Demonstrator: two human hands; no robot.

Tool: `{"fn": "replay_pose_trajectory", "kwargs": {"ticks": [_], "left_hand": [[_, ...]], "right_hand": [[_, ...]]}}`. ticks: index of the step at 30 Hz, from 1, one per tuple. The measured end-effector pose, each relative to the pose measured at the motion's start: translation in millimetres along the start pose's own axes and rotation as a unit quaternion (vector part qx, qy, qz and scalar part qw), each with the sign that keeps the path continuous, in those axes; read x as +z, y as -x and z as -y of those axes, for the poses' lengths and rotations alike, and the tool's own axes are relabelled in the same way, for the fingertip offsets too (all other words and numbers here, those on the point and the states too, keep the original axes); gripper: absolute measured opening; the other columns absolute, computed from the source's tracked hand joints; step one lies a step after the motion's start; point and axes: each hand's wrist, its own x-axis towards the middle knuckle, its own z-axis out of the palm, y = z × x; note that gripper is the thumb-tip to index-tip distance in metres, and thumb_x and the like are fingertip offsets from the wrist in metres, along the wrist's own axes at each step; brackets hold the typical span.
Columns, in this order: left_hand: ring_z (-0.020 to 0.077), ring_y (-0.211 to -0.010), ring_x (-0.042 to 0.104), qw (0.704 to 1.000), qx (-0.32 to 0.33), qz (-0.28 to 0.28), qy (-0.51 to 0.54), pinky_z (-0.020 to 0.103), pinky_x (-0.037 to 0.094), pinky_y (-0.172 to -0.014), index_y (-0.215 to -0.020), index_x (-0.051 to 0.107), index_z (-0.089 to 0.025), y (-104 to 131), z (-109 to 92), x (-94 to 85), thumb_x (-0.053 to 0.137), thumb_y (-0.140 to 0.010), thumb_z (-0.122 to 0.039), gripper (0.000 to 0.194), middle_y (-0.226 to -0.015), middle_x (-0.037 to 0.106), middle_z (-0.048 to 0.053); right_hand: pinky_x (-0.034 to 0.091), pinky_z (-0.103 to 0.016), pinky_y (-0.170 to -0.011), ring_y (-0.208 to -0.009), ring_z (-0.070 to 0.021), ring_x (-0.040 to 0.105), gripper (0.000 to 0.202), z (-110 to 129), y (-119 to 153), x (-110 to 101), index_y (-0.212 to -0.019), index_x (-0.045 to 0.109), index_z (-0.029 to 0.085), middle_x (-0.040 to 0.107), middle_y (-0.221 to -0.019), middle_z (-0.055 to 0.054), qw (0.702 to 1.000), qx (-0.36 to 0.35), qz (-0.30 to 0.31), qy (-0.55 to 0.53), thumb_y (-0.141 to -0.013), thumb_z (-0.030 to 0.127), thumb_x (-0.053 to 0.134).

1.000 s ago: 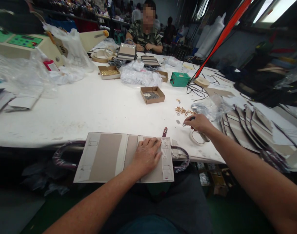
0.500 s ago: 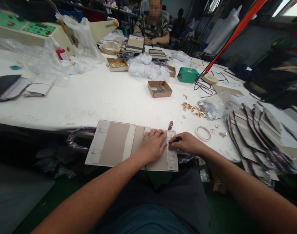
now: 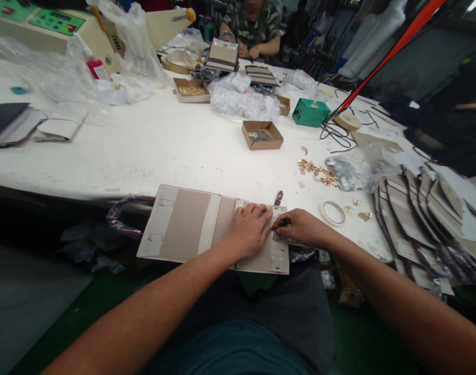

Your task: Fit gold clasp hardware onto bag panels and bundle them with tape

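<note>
A flat bag panel in beige and white lies open at the table's near edge, with a plastic-wrapped handle sticking out on its left. My left hand rests on the panel's right part, fingers spread and palm down. Beside it, at the white strip near the right edge, my right hand has its fingers pinched around a small dark object, too small to name. A dark red tab protrudes beyond the panel's far edge.
Right of the panel are a tape roll, scattered gold fittings and stacked bag panels. Farther back sit a cardboard box of metal pieces, a green box and plastic wrapping. A person sits across the table.
The camera view has shifted slightly, moving the table items in the picture. Both hands stay at nearly the same places on the panel, with the right fingers still pinched.
</note>
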Motion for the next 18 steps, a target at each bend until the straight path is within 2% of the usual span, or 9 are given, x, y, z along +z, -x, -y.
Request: {"fn": "replay_pose_trajectory", "kwargs": {"ticks": [5,15,18], "left_hand": [[0.0307,-0.128,0.046,1.000,0.004,-0.010,-0.010,0.049,0.040,-0.101,-0.144,0.050,-0.024,0.0,1.0,1.6,0.044,-0.105,-0.038,0.042,-0.147,0.054,0.009],[0.0300,-0.130,0.046,1.000,0.005,-0.010,-0.004,0.048,0.040,-0.102,-0.146,0.048,-0.025,-0.6,1.3,3.2,0.042,-0.105,-0.041,0.044,-0.149,0.053,0.008],[0.0312,-0.131,0.045,1.000,0.006,-0.007,0.005,0.049,0.039,-0.105,-0.147,0.048,-0.024,0.0,1.6,1.5,0.047,-0.101,-0.049,0.052,-0.149,0.053,0.009]], "right_hand": [[0.053,-0.027,-0.083,-0.090,-0.0217,0.075,0.025,2.0,-1.0,-5.3,-0.095,0.083,0.023,0.082,-0.096,-0.002,0.999,-0.013,0.040,0.003,-0.081,0.019,0.063],[0.049,-0.029,-0.075,-0.080,-0.0196,0.071,0.016,-6.3,-3.3,9.0,-0.084,0.080,0.025,0.079,-0.086,-0.001,0.999,-0.014,-0.019,0.032,-0.081,0.020,0.064],[0.047,-0.029,-0.072,-0.078,-0.0196,0.070,0.015,-8.9,-2.7,13.1,-0.083,0.079,0.025,0.079,-0.084,0.000,0.998,-0.012,-0.042,0.044,-0.080,0.020,0.066]]}}
